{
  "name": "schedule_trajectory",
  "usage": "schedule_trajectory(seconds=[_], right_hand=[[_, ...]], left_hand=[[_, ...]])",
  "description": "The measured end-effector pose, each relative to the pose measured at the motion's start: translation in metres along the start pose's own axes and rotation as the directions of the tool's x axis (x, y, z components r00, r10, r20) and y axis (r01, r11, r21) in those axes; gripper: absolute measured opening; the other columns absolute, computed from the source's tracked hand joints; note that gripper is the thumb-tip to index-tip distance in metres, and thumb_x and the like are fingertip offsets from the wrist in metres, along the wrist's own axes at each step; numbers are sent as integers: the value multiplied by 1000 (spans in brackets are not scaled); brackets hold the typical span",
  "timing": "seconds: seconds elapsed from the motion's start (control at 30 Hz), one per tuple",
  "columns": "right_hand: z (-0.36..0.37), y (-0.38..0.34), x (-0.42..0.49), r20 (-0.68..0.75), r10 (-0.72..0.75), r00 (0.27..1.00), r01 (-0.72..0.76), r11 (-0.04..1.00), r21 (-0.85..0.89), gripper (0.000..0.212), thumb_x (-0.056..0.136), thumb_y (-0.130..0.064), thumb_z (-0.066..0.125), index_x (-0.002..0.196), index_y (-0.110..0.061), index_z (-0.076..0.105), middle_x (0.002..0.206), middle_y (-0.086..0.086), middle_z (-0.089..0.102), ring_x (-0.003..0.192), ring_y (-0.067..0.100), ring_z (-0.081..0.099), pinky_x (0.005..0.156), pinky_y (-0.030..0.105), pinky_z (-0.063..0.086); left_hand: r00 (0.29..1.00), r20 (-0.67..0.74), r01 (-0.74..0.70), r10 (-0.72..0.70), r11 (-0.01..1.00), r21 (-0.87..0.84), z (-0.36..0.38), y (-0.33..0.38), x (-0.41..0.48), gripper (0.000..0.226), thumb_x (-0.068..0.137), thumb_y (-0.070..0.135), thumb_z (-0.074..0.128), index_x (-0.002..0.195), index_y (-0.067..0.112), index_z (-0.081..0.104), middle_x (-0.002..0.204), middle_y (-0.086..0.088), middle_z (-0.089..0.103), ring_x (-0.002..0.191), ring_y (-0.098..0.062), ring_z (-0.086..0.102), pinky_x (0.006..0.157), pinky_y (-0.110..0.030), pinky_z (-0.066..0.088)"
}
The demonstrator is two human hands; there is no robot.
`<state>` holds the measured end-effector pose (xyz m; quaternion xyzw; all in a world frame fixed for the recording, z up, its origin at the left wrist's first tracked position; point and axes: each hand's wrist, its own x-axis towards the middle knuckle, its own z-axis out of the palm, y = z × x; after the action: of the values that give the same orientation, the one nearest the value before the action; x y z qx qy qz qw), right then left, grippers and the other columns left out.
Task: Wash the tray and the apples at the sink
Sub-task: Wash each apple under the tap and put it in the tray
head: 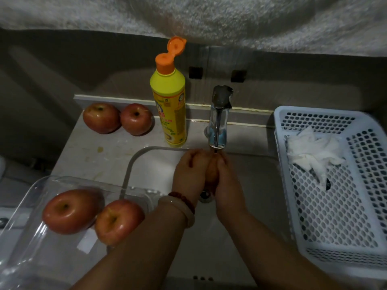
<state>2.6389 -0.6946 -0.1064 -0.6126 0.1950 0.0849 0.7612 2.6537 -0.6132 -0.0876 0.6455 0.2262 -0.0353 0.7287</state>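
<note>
Rinsing proceeds best by turning the apple (212, 173), held between left hand (191, 170) and right hand (227, 181), under the tap (217, 130) over the sink (146, 162).

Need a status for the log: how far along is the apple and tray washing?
Looks done: two apples sit in the clear tray. In hand: left hand and right hand cup one apple under the faucet. Likely left: two apples on the counter, though whether those are washed can't be told.
</note>
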Motion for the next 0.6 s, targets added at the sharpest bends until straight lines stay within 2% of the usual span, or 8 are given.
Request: schedule_trajectory(seconds=[0.07,0.13,0.23,0.3,0.37,0.43,0.5,0.6], right_hand=[[0,-9,10,-10,337,941,-331,927,175,27,92,-43,55,105,-24,69,97,6,75,90,21,69,86,40,52],[3,-15,15,-14,355,935,-349,926,142,25,89,-40,60,100,-20,70,94,8,74,89,25,69,77,37,54],[6,-6,10,-36,-166,985,148,941,-304,27,93,-39,55,109,-19,65,102,4,69,96,16,65,73,25,49],[1,6,4,165,-455,875,467,702,-537,43,92,-46,49,126,-19,57,124,5,58,113,12,55,91,24,44],[-6,17,1,292,-512,808,584,632,-510,46,96,-45,42,136,-23,48,139,4,48,126,11,46,104,21,38],[-3,12,-4,145,-405,903,428,813,-396,45,97,-50,41,134,-25,51,134,2,54,118,8,54,93,15,45],[4,-2,4,-71,20,997,-23,999,-44,43,95,-53,46,120,-23,63,116,4,67,99,14,65,74,25,54],[2,-10,13,-71,276,958,-267,957,114,36,91,-50,54,107,-22,69,101,6,73,91,21,69,71,34,56]], left_hand=[[997,18,-72,71,992,105,2,-7,-3,18,92,31,57,107,25,65,98,6,69,90,-6,65,74,-20,54],[998,26,-67,65,994,90,3,-8,-7,18,95,32,53,109,27,64,98,8,69,87,-1,65,69,-15,53],[990,92,109,-106,994,-25,1,-2,-2,20,95,35,51,95,24,68,89,1,72,83,-13,67,70,-27,55],[927,200,354,-318,917,-183,-3,7,0,28,95,41,51,91,21,70,86,-4,74,81,-19,68,70,-30,53],[898,213,430,-384,870,-242,-6,9,0,32,93,44,53,99,18,70,94,-9,74,85,-22,69,76,-36,55],[958,119,278,-262,950,-142,-5,6,0,29,89,43,59,101,19,70,98,-6,73,90,-22,69,79,-39,57],[996,54,69,-70,997,19,-1,1,-4,16,89,36,61,96,23,68,93,3,71,88,-12,68,76,-30,58],[996,81,-54,46,994,90,4,1,-12,5,92,30,60,91,31,65,88,14,67,77,7,63,66,-11,51]])
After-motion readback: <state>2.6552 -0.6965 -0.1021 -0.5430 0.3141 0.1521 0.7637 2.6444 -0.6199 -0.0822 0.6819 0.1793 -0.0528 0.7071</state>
